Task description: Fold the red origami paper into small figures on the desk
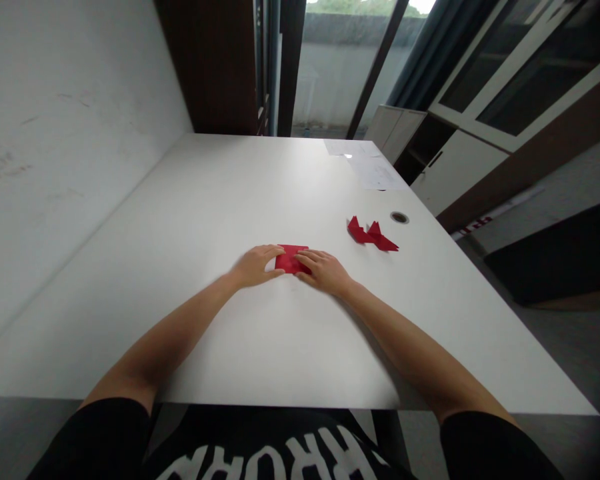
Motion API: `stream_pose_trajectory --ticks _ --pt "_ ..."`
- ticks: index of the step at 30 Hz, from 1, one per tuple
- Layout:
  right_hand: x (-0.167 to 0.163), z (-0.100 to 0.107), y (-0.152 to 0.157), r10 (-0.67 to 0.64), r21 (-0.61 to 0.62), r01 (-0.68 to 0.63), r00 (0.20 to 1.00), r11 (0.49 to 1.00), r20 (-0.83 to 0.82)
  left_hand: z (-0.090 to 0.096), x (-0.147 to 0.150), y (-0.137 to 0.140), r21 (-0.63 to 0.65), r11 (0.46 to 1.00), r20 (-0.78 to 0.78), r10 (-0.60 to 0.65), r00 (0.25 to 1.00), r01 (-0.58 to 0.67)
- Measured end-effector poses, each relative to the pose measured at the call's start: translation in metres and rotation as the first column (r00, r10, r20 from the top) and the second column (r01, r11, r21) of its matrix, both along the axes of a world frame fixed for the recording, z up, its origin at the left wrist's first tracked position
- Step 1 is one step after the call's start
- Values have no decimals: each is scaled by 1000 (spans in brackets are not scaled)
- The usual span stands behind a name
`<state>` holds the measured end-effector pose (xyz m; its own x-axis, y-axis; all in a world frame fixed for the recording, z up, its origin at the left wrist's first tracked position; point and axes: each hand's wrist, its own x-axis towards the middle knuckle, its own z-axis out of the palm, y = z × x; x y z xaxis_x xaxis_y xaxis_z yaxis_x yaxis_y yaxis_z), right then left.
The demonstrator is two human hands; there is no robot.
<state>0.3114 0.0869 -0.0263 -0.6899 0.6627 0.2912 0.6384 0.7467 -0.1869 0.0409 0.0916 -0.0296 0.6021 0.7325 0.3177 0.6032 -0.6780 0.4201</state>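
A small folded sheet of red paper (289, 260) lies flat on the white table, between my two hands. My left hand (257, 265) holds its left edge, fingertips on the far corner and thumb on the near corner, with a gap between them. Across the right part of the paper rests my right hand (325, 270), its fingers pressing down on the top and its thumb at the near edge. The paper's right side is partly hidden beneath those fingers. To the right on the table sit folded red paper shapes with pointed tips (375, 235), apart from both hands.
The white table (260, 187) runs up to a wall (80, 100) on the left. A round cable hole (399, 217) is near its right edge. White paper sheets (373, 170) lie at the far right corner. Cabinets (460, 167) stand beyond the right side.
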Motion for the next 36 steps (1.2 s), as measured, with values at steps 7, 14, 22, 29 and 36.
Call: stream_pose_trajectory --ticks 7,14,22,29,36 --pt "2 -3 4 -16 52 14 999 999 37 -1 1 2 -39 999 111 -11 994 15" --pt "1 -3 3 -88 15 88 996 996 -3 2 6 4 -125 992 288 69 955 -34" --pt "-22 30 -1 -266 -335 42 702 941 -661 26 15 -1 -414 904 647 376 664 -109" --pt "-36 21 -7 -330 -490 -221 506 843 -797 24 16 0 -650 740 747 580 325 173" --pt "-39 13 -16 -315 -473 -250 482 845 -817 15 14 0 -727 620 687 653 319 296"
